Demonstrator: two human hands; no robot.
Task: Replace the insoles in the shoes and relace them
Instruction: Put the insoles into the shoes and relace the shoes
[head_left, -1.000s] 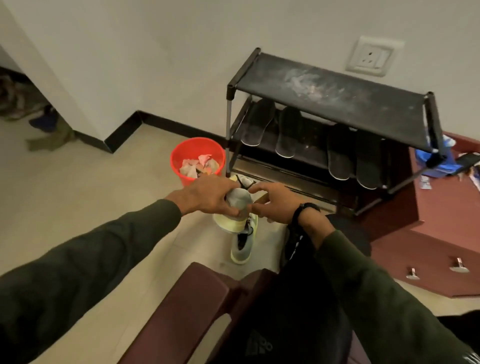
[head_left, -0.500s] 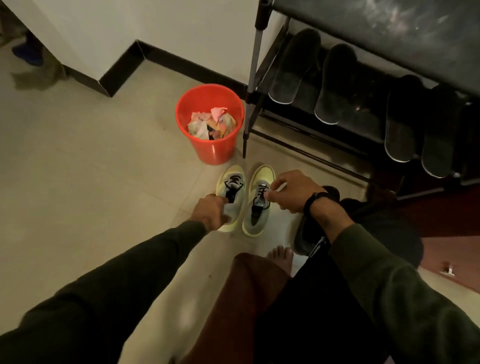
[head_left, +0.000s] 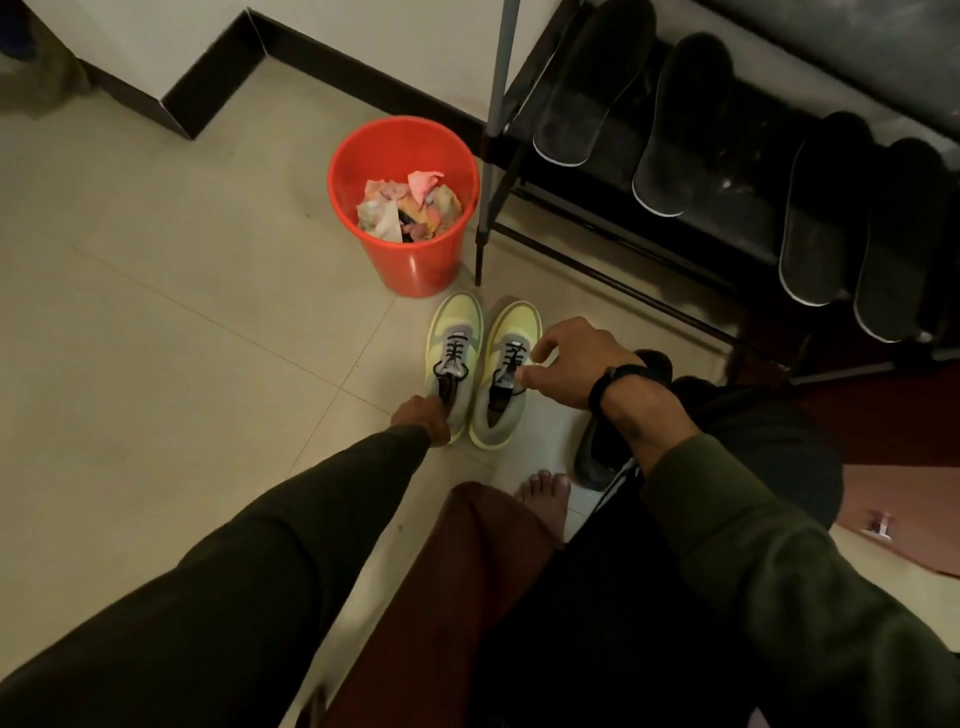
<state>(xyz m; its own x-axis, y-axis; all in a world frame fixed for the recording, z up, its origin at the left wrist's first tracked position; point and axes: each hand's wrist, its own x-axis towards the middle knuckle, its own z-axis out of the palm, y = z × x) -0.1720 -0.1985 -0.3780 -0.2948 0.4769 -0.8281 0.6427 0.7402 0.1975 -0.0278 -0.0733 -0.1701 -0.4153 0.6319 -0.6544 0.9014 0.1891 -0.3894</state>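
Note:
Two yellow and grey sneakers with black laces stand side by side on the tiled floor, toes pointing at the bucket. My left hand (head_left: 423, 415) grips the heel of the left sneaker (head_left: 453, 343). My right hand (head_left: 574, 364) hovers over the right sneaker (head_left: 506, 364), fingers loosely curled beside its tongue, apparently holding nothing. Several dark insoles (head_left: 587, 83) lean in a row on the lower shelf of the black shoe rack (head_left: 623, 244).
A red bucket (head_left: 410, 254) holding crumpled paper stands just beyond the sneakers, beside the rack's leg (head_left: 491, 156). A dark shoe (head_left: 597, 457) lies under my right wrist. My bare foot (head_left: 545, 493) rests on the floor behind the sneakers. Open floor spreads to the left.
A second ago both hands held one sneaker up in the air. Now both sneakers stand on the floor, my head has tipped down, and my right hand has lifted slightly off the right sneaker.

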